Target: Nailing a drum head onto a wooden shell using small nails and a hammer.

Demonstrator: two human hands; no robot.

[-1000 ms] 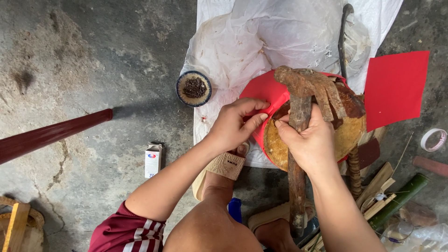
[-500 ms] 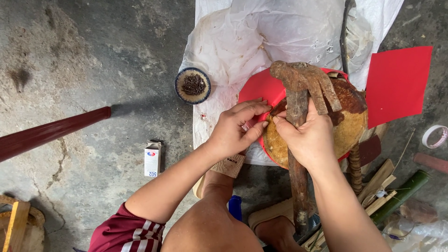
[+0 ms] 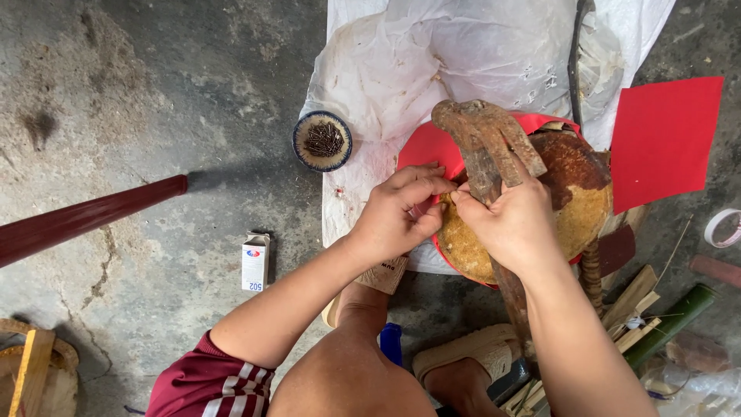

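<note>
concrete floor, cracked, with a white plastic sheet (image 3: 463, 54) spread on it. left hand (image 3: 397, 216) pinched the red paper (image 3: 432, 150) edge against the brown domed shell (image 3: 571, 201); right hand (image 3: 513, 224) pressed beside it, fingertips narrow — best kept taut and flat. rusty hammer (image 3: 486, 147) lay across the dome, crowding the seam. bowl of nails (image 3: 322, 140) near — spare red sheet (image 3: 664, 143) to the right.

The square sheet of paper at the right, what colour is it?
The square sheet of paper is plain red, with no pattern. The head view shows it best.
</note>
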